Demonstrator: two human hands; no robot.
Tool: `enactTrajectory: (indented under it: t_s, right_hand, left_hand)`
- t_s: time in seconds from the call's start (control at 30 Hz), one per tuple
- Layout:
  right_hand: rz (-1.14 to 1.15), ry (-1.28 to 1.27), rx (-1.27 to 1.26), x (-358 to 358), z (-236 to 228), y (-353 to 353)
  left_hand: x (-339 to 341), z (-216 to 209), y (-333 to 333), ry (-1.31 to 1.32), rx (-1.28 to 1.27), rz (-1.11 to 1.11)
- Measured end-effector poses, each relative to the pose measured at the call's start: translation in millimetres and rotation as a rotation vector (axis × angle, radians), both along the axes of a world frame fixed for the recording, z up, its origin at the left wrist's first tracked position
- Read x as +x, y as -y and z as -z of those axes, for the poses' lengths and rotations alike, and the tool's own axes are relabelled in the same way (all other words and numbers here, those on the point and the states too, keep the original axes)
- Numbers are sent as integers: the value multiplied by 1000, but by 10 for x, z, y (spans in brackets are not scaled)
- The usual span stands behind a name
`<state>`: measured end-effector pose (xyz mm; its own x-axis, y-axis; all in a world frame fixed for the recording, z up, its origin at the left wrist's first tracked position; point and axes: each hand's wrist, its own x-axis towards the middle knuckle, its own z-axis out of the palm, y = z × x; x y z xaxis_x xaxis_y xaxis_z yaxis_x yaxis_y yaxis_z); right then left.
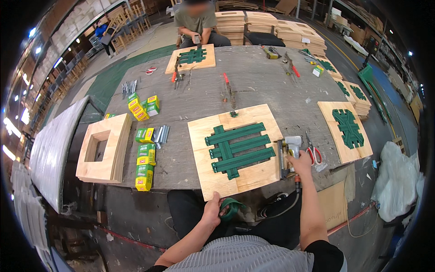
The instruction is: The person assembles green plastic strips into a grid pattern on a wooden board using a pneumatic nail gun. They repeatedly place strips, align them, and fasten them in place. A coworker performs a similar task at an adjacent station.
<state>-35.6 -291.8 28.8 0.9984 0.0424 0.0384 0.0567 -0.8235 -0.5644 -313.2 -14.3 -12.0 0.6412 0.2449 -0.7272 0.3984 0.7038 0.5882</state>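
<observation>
A square plywood panel (200, 156) lies at the near edge of the table. Green webbing strips (247, 144) cross its middle opening, several one way and one woven across them. At the panel's near left corner, my left hand (213, 212) is closed round a roll of green webbing (233, 209), its thumb against the panel's edge. My right hand (301, 164) grips a silver staple gun (293, 143), which stands upright at the panel's right edge with a hose running down from it. Red-handled scissors (314, 153) lie just right of that hand.
Left are stacked plywood frames (108, 140), yellow-green staple boxes (145, 156) and staple strips (162, 135). A webbed panel (333, 131) lies at right. Pliers-like tools with red handles (229, 88) rest farther back. Across the table, a person (195, 25) works on another panel (208, 58).
</observation>
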Motion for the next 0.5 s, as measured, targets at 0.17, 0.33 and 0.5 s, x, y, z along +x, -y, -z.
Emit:
enactTrajectory:
  t_s: [0.17,0.33,0.5]
  right_hand:
    - [137,-18,48,367,-8,450]
    - [91,67,-130,644,-7,701]
    - [83,16,-314,687,-42,707]
  left_hand:
    - [16,-19,2,22,-9,25]
    - [-37,25,-35,-45,71,-32]
    - [-77,-36,-280,33,147,34]
